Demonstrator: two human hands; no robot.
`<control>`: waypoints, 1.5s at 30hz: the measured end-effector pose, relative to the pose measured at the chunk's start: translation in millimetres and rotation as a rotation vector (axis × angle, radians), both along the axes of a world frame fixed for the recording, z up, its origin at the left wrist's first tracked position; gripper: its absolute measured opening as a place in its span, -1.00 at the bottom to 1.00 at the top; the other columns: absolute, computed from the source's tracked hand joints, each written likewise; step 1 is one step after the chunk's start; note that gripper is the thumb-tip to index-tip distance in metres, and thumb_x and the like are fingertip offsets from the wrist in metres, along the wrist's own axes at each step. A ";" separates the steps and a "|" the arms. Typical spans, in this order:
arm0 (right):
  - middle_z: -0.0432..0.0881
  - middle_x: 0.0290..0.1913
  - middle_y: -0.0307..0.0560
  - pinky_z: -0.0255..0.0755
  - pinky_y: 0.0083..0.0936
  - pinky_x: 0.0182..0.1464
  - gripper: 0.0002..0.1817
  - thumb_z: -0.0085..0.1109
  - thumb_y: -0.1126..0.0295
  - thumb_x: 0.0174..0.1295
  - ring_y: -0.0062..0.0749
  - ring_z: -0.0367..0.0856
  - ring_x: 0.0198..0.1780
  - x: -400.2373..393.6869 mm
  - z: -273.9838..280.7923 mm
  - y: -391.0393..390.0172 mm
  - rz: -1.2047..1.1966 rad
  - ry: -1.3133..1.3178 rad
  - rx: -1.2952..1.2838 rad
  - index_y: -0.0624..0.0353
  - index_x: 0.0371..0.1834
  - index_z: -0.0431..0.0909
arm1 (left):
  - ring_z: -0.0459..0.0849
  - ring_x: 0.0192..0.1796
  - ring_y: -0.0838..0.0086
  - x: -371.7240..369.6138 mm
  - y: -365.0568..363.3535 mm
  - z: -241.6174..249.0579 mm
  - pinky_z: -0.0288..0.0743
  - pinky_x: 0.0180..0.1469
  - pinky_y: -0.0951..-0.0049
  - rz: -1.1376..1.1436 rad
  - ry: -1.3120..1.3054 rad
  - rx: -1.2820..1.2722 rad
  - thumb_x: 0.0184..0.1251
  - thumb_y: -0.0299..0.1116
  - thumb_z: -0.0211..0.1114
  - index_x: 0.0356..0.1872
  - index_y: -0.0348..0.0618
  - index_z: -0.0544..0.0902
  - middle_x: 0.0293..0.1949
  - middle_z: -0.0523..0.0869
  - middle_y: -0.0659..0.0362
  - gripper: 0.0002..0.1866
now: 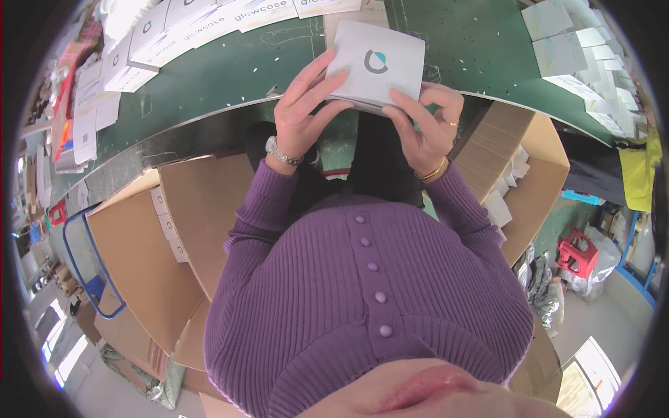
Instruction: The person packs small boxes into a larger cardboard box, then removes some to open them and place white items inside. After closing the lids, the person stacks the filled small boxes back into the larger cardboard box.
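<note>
A white box (377, 64) with a teal and grey round logo is held between both hands at the near edge of the green table. My left hand (304, 108) has its fingers on the box's left side, with the thumb near its lower edge. On the right side, my right hand (426, 124) rests its fingertips at the box's lower right corner and side. The underside of the box is hidden.
White printed boxes (202, 33) line the back left of the green table (258, 59). More white boxes (561, 56) stand at the right. Open cartons (143, 258) (540, 181) flank my lap. A red stool (577, 252) is on the floor.
</note>
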State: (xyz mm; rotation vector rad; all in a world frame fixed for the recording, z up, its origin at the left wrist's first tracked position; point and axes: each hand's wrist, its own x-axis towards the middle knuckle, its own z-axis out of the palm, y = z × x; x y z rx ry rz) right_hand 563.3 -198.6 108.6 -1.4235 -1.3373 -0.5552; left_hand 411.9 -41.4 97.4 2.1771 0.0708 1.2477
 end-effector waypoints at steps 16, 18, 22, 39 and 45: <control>0.29 0.29 -0.06 0.54 -0.34 0.16 -0.09 0.75 0.22 -0.13 -0.22 0.50 0.23 3.8 -16.7 -3.3 0.118 0.423 -0.132 0.09 0.32 0.42 | 0.61 0.33 0.04 3.5 -4.3 -1.3 0.57 0.31 0.18 0.064 -0.024 -0.081 0.32 -0.48 0.45 0.13 -0.17 0.71 0.30 0.60 -0.17 -0.64; 0.19 0.47 -0.02 0.47 -0.34 0.21 0.24 0.78 0.11 -0.21 -0.20 0.41 0.35 11.9 -11.3 -0.7 0.175 0.577 -0.219 0.10 0.49 0.06 | 0.57 0.36 0.09 3.0 -9.6 2.6 0.55 0.25 0.25 0.028 -0.013 -0.201 0.34 -0.36 0.44 0.17 -0.14 0.68 0.33 0.56 -0.14 -0.61; 0.05 0.65 0.02 0.29 -0.28 0.35 0.64 0.76 -0.07 -0.22 -0.15 0.10 0.57 21.7 -7.4 6.1 0.208 0.599 -0.466 0.11 0.68 -0.47 | 0.53 0.36 0.16 7.0 -34.0 15.8 0.53 0.20 0.31 0.060 -0.002 -0.619 0.24 -0.34 0.49 0.17 -0.06 0.46 0.32 0.50 -0.13 -0.49; -0.01 0.60 0.06 -0.05 -0.06 0.58 0.55 0.75 -0.17 -0.29 -0.10 -0.13 0.63 21.9 -27.3 7.9 0.154 0.430 -0.475 0.17 0.68 -0.19 | 0.70 -0.04 0.46 14.9 -27.0 42.3 0.64 0.03 0.42 0.273 0.069 -1.051 0.48 -0.17 0.13 -0.16 -0.16 0.77 -0.12 0.80 0.18 -0.68; 0.03 0.59 0.02 -0.03 -0.10 0.57 0.52 0.73 -0.18 -0.27 -0.14 -0.08 0.61 18.1 -20.6 10.1 0.171 0.532 -0.460 0.13 0.68 -0.14 | 0.65 0.14 0.45 16.7 -28.0 40.2 0.61 0.12 0.46 0.282 0.169 -0.762 0.39 -0.23 0.38 0.11 -0.06 0.74 0.11 0.71 0.17 -0.67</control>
